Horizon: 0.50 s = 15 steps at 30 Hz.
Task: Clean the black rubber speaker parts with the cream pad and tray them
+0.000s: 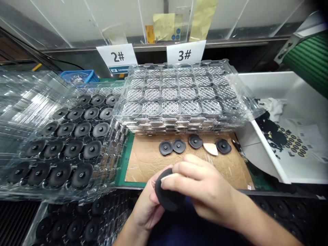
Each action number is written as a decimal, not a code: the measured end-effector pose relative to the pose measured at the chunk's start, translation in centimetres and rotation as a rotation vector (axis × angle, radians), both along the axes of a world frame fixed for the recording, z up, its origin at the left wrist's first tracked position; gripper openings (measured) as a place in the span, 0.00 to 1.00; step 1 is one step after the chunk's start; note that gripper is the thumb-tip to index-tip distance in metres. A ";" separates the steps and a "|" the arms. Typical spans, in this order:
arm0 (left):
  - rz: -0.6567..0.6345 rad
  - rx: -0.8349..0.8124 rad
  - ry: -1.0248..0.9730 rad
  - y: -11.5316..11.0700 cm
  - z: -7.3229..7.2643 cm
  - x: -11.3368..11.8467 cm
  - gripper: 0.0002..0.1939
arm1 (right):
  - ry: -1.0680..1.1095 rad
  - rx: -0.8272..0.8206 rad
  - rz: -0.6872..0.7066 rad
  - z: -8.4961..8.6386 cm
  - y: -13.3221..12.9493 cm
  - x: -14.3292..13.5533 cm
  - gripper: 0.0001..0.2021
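Observation:
A black disc (pixel 167 194) is held up between my two hands near the front edge of the work surface. My left hand (pixel 150 208) grips its left and lower side, thumb and fingers around the rim. The fingers of my right hand (pixel 196 184) press on its face from above. Beyond my hands, several black discs with small central posts, one of them a disc (pixel 195 141), lie on a brown cardboard sheet (pixel 143 160). A pale wedge-shaped piece (pixel 210 149) rests among them.
Clear trays filled with black discs (pixel 82 174) are stacked at the left. A stack of clear trays (pixel 170 94) stands behind the cardboard. At the right are a white bin (pixel 271 160) with black scraps and a green hose (pixel 310 58). A blue basket (pixel 89 76) sits at the back left.

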<state>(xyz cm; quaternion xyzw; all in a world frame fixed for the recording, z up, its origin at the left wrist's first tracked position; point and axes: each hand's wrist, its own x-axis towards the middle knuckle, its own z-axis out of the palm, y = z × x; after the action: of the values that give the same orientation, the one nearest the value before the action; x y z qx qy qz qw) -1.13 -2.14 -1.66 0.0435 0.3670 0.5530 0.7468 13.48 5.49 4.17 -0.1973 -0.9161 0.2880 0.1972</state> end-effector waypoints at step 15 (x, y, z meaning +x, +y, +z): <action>-0.054 0.106 -0.115 0.8 -0.5 -0.1 0.23 | 0.092 -0.595 -0.056 -3.1 1.1 2.7 0.11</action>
<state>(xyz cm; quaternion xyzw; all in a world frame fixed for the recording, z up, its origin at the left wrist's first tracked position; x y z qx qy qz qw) -1.28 -1.35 -2.20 0.0613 0.2924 0.5529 0.7779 16.23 6.56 1.03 -0.2582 -0.7758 0.5469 0.1799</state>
